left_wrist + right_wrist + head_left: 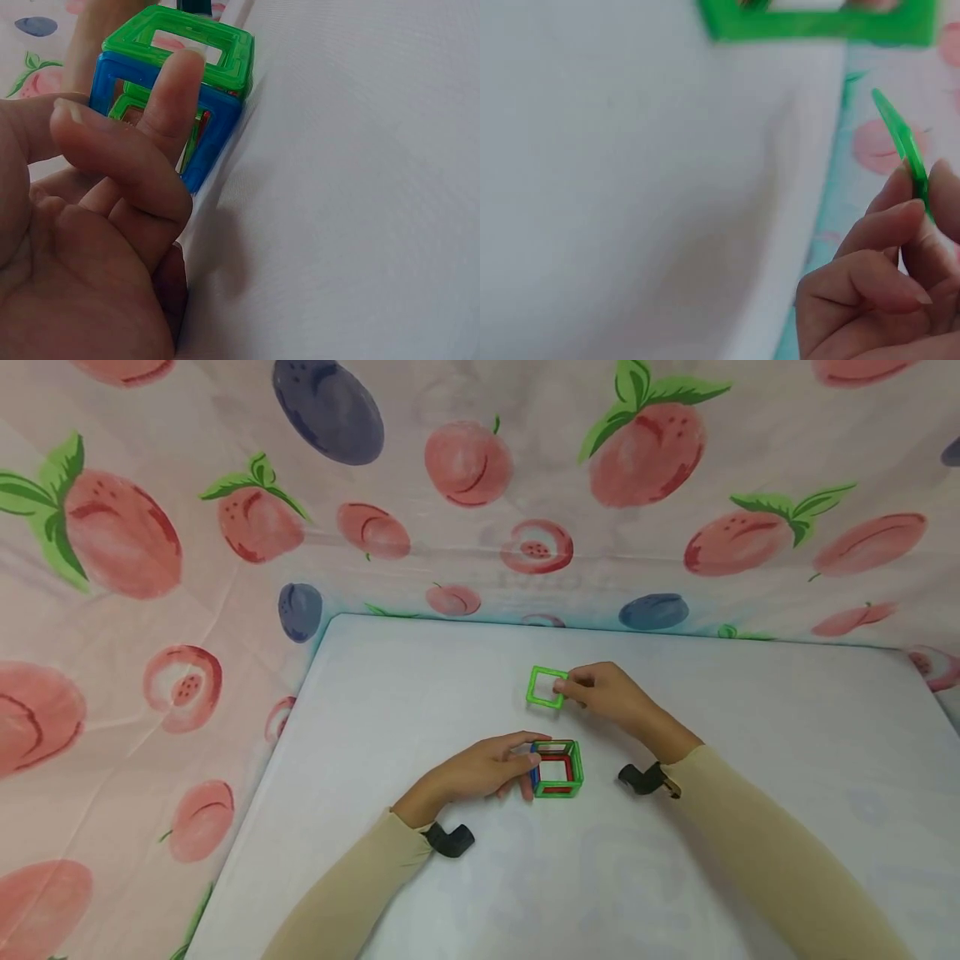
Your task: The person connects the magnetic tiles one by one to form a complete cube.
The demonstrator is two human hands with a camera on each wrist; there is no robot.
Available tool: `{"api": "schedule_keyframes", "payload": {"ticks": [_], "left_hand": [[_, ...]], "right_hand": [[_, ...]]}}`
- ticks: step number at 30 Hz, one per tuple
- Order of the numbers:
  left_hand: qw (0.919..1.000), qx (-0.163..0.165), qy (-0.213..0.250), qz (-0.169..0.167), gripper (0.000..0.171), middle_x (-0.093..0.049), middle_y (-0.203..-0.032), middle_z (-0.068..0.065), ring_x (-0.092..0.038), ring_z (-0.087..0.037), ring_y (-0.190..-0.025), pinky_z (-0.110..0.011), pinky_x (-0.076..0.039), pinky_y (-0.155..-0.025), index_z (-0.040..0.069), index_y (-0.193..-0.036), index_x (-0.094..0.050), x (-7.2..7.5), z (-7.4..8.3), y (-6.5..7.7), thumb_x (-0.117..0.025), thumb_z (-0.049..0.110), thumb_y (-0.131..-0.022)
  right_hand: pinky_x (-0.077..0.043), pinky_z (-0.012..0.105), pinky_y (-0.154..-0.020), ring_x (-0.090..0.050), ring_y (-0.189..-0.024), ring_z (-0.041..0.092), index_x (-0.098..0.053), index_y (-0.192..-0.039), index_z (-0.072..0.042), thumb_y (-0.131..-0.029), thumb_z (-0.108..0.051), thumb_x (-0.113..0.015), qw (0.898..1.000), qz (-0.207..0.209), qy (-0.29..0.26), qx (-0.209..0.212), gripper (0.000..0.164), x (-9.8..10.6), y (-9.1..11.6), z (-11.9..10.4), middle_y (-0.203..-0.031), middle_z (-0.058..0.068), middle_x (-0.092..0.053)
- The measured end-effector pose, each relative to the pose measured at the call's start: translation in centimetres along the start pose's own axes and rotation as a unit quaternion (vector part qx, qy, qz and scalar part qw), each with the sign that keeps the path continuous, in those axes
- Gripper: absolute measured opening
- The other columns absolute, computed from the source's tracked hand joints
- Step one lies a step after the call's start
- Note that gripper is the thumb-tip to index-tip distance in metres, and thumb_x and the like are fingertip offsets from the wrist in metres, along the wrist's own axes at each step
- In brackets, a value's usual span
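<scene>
A small hollow cube of see-through magnetic tiles (pixel 557 792) rests on the white table. Green, red and blue frames make up its sides. My left hand (pixel 487 767) holds it from the left, thumb near the front and fingers about the far side. In the left wrist view, fingertips overlap its blue face (pixel 215 142), beneath a green one (pixel 240 64). Beyond the cube, my right hand (pixel 606 693) pinches the edge of a single green square magnetic tile (pixel 533 685) in the air. The right wrist view shows this tile (pixel 900 133) edge-on between thumb and fingers.
The white table (pixel 750 710) spreads around both hands. A fruit-print cloth (pixel 420 510) hangs behind it and along its left side. Black wrist mounts (pixel 450 841) stick out from both sleeves, low over the tabletop.
</scene>
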State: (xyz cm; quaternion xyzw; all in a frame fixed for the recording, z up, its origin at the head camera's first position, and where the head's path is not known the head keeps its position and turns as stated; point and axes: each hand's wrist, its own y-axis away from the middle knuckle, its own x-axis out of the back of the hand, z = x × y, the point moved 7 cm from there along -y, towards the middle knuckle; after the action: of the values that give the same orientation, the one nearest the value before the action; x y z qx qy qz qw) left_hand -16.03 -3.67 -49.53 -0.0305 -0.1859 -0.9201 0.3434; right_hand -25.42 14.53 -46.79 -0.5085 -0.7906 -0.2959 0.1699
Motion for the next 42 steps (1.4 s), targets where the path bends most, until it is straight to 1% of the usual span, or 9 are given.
{"api": "schedule_keyframes", "payload": {"ticks": [4, 13, 18, 23, 26, 30, 33, 37, 42], "left_hand": [[1.0, 0.004, -0.002, 0.002, 0.042, -0.075, -0.084, -0.007, -0.048, -0.013, -0.057, -0.025, -0.038, -0.052, 0.035, -0.149, -0.049, 0.0, -0.1, 0.0, -0.05, 0.042, -0.108], [1.0, -0.005, -0.005, 0.0, 0.039, -0.075, -0.085, -0.007, -0.048, -0.012, -0.057, -0.024, -0.038, -0.051, 0.039, -0.148, -0.048, 0.1, -0.1, 0.3, -0.048, 0.04, -0.109], [1.0, -0.005, -0.001, 0.0, 0.039, -0.076, -0.086, -0.007, -0.048, -0.012, -0.058, -0.025, -0.039, -0.052, 0.039, -0.149, -0.047, 0.2, -0.3, 0.3, -0.045, 0.039, -0.11], [1.0, -0.006, 0.001, 0.001, 0.039, -0.076, -0.085, -0.007, -0.048, -0.013, -0.058, -0.025, -0.038, -0.053, 0.036, -0.15, -0.046, 0.2, -0.4, 0.2, -0.044, 0.036, -0.111], [0.9999, -0.012, -0.001, 0.0, 0.039, -0.076, -0.085, -0.007, -0.048, -0.014, -0.058, -0.026, -0.038, -0.053, 0.035, -0.15, -0.046, 0.2, -0.4, 0.2, -0.043, 0.034, -0.111], [0.9999, -0.014, 0.003, -0.002, 0.039, -0.076, -0.086, -0.007, -0.048, -0.015, -0.058, -0.026, -0.037, -0.054, 0.035, -0.15, -0.046, 0.2, -0.5, 0.2, -0.042, 0.035, -0.111], [0.9999, -0.013, 0.009, -0.003, 0.038, -0.076, -0.087, -0.008, -0.048, -0.015, -0.058, -0.025, -0.037, -0.053, 0.037, -0.149, -0.046, 0.1, -0.5, 0.2, -0.043, 0.036, -0.111], [0.9998, -0.015, 0.011, -0.003, 0.037, -0.076, -0.086, -0.009, -0.048, -0.014, -0.058, -0.024, -0.036, -0.052, 0.039, -0.147, -0.048, 0.0, -0.4, 0.2, -0.044, 0.035, -0.111], [0.9998, -0.019, 0.011, -0.002, 0.036, -0.076, -0.085, -0.01, -0.048, -0.014, -0.058, -0.024, -0.037, -0.051, 0.037, -0.145, -0.051, -0.1, -0.4, 0.2, -0.044, 0.031, -0.111]], "right_hand": [[-0.041, 0.033, -0.065, -0.047, -0.074, 0.022, -0.072, -0.098, -0.01, -0.103, -0.044, -0.06, 0.999, -0.002, -0.031, -0.019, 0.036, 0.9, 2.9, 0.1, -0.079, 0.005, -0.052], [-0.032, 0.03, -0.058, -0.038, -0.062, 0.015, -0.071, -0.111, 0.004, -0.103, -0.037, -0.062, 0.991, -0.062, -0.11, -0.049, 0.043, 0.3, 7.7, 0.1, -0.07, 0.002, -0.045], [-0.03, 0.029, -0.055, -0.036, -0.059, 0.013, -0.072, -0.109, 0.003, -0.104, -0.033, -0.06, 0.988, -0.084, -0.125, -0.046, 0.039, -1.3, 9.0, 0.1, -0.067, 0.0, -0.043], [-0.033, 0.027, -0.055, -0.039, -0.062, 0.012, -0.075, -0.108, 0.001, -0.103, -0.034, -0.061, 0.991, -0.074, -0.107, -0.037, 0.038, -2.7, 9.2, 0.1, -0.067, -0.002, -0.044], [-0.033, 0.026, -0.057, -0.039, -0.066, 0.013, -0.077, -0.102, -0.002, -0.103, -0.033, -0.063, 0.996, -0.05, -0.076, -0.023, 0.035, -3.2, 9.1, -0.1, -0.066, -0.003, -0.041], [-0.033, 0.026, -0.058, -0.042, -0.07, 0.015, -0.079, -0.093, -0.007, -0.101, -0.032, -0.065, 1.0, -0.001, -0.012, 0.002, 0.03, -3.3, 9.2, -0.7, -0.066, -0.003, -0.047], [-0.035, 0.026, -0.057, -0.045, -0.07, 0.015, -0.078, -0.088, -0.01, -0.099, -0.033, -0.068, 0.998, 0.036, 0.037, 0.027, 0.027, -3.1, 9.4, -1.3, -0.066, -0.003, -0.054], [-0.038, 0.025, -0.055, -0.047, -0.065, 0.013, -0.072, -0.083, -0.013, -0.094, -0.032, -0.074, 0.99, 0.094, 0.088, 0.064, 0.023, -2.7, 9.7, -1.9, -0.066, -0.004, -0.055], [-0.038, 0.025, -0.054, -0.044, -0.062, 0.012, -0.068, -0.103, -0.01, -0.088, -0.032, -0.082, 0.967, 0.173, 0.15, 0.112, 0.03, -2.3, 10.3, -2.4, -0.075, -0.001, -0.054]]}}
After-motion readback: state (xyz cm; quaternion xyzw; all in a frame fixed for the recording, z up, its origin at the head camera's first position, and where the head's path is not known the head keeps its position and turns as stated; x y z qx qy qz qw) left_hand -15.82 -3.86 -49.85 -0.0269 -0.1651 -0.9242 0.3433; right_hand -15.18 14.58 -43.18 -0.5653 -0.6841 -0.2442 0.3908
